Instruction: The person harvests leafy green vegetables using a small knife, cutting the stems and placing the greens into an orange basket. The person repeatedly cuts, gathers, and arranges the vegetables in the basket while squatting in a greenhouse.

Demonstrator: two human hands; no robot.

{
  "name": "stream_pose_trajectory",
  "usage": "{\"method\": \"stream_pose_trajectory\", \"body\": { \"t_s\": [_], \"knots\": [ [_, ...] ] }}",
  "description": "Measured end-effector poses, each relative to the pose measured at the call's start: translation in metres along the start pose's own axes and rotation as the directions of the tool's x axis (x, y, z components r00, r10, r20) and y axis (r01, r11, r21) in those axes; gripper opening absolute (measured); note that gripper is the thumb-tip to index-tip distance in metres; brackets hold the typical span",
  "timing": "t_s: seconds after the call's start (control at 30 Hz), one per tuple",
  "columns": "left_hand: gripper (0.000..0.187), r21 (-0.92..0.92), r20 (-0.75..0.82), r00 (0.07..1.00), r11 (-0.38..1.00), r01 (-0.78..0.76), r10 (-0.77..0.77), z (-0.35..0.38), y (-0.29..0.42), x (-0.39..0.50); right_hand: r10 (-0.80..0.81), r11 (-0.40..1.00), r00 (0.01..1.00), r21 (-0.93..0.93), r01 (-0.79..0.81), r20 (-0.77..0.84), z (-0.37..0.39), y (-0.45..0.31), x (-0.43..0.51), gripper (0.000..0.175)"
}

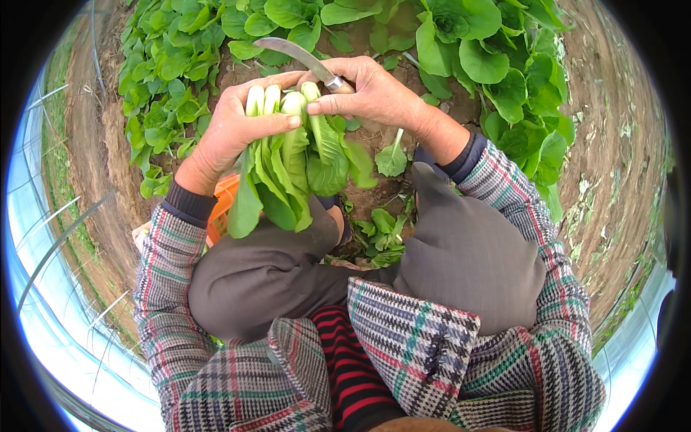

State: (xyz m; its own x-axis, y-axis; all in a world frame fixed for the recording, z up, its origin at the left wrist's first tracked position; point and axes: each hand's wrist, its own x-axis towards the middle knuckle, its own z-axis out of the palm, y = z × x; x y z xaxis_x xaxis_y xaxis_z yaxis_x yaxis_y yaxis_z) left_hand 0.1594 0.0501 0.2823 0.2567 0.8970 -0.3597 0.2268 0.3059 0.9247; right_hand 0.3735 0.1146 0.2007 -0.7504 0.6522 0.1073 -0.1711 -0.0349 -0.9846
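Observation:
Several heads of leafy greens (291,156), like pak choi, hang leaves down with their pale cut stem ends up. My left hand (237,119) is wrapped around the bunch, its thumb lying across the stems. At the bunch's right side, my right hand (372,94) presses thumb and fingers on one pale stem base. That same hand keeps hold of a curved harvesting knife (294,51); its blade points up and left, and a metal collar joins it to a wooden handle, mostly hidden in the palm.
Growing greens stand in a left patch (162,70) and a right patch (502,70). A loose leaf (391,159) lies on the soil, with trimmed leaves (383,232) between my legs. An orange plastic basket (222,208) sits behind my left forearm. Clear plastic sheeting (48,270) curves along the left.

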Motion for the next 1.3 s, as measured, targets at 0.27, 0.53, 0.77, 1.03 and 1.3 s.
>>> {"method": "stream_pose_trajectory", "body": {
  "t_s": [0.27, 0.53, 0.77, 1.03, 1.3],
  "knots": [
    [0.07, -0.444, 0.158, 0.976, 0.872, 0.205, -0.149, 0.021, -0.009, 0.037, 0.099, 0.969, 0.972, 0.242, -0.046, -0.212, -0.004, 0.015, -0.013, 0.031],
    [0.048, -0.378, 0.321, 0.89, 0.818, 0.434, -0.324, 0.039, -0.032, 0.083, 0.079, 0.986, 0.901, 0.166, -0.009, -0.426, -0.032, 0.057, -0.047, 0.036],
    [0.037, 0.499, 0.338, 0.886, 0.859, 0.117, -0.317, 0.076, -0.05, 0.15, 0.634, 0.757, 0.48, 0.361, -0.545, -0.607, -0.064, 0.15, -0.125, 0.028],
    [0.02, 0.932, 0.333, 0.937, 0.191, -0.309, -0.107, 0.174, -0.053, 0.215, 0.367, 0.915, 0.491, 0.212, -0.343, -0.79, -0.098, 0.183, -0.113, 0.021],
    [0.032, 0.911, 0.366, 0.876, 0.072, -0.406, 0.315, 0.134, -0.053, 0.26, 0.454, 0.885, 0.48, 0.319, -0.338, -0.751, -0.112, 0.174, -0.068, 0.024]
  ]
}}
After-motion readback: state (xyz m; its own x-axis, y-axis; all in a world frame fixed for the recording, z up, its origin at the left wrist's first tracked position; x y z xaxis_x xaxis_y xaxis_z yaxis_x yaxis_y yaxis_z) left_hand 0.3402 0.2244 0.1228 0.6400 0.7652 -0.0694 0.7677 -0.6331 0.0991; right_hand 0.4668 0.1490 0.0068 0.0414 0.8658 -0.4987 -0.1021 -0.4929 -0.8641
